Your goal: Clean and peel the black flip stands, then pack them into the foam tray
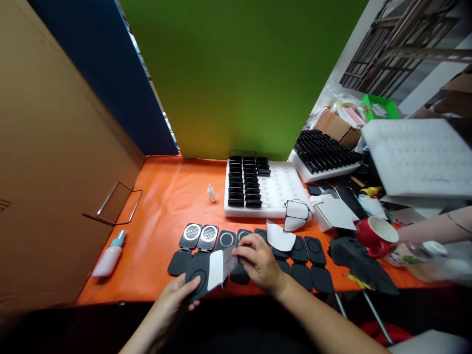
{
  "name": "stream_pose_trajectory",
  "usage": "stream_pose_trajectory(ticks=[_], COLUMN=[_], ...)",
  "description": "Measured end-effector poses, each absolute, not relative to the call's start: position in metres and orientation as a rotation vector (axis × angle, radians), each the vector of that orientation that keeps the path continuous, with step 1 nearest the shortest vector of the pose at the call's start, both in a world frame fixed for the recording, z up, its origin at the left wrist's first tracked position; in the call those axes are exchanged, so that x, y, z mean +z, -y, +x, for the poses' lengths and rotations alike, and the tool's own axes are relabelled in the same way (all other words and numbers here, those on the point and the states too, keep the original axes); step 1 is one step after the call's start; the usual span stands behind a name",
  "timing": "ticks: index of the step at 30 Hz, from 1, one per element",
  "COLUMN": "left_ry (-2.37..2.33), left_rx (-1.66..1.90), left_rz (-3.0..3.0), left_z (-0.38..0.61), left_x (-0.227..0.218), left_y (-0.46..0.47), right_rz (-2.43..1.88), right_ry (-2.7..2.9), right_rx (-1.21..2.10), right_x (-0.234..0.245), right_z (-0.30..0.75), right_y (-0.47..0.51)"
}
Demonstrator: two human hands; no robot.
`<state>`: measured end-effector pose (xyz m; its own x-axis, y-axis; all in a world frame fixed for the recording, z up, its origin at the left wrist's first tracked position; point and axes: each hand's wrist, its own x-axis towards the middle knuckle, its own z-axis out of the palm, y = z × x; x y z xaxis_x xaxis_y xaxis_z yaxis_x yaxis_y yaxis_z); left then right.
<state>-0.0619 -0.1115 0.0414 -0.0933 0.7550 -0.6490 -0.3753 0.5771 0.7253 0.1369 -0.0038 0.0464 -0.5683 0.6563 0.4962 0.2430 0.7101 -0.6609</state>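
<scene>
My left hand grips a black folding pad by its near edge, just above the orange table's front edge. My right hand pinches a white film that is partly peeled off that pad. A row of similar black pads lies across the table in front of my hands. Two of them at the left show silver mesh discs. Peeled white film pieces lie on the row.
A white foam tray with several black parts stands behind the pads, a small dropper bottle to its left. A pink tube lies at left by a cardboard wall. A red mug and another person's arm are at right.
</scene>
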Motion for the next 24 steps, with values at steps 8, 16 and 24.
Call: stream_pose_trajectory(ticks=[8, 16, 24], left_ry=[-1.542, -1.596, -1.681], left_rx=[0.99, 0.726, 0.749], left_rz=[0.578, 1.721, 1.905], left_z=[-0.112, -0.112, -0.114], left_x=[0.035, 0.019, -0.016], left_y=[0.119, 0.102, 0.101], right_rz=[-1.06, -1.169, -1.264], right_ry=[1.613, 1.709, 1.827], right_rx=[1.002, 1.592, 1.516], right_x=[0.045, -0.001, -0.034], right_z=[0.113, 0.061, 0.042], right_y=[-0.026, -0.032, -0.033])
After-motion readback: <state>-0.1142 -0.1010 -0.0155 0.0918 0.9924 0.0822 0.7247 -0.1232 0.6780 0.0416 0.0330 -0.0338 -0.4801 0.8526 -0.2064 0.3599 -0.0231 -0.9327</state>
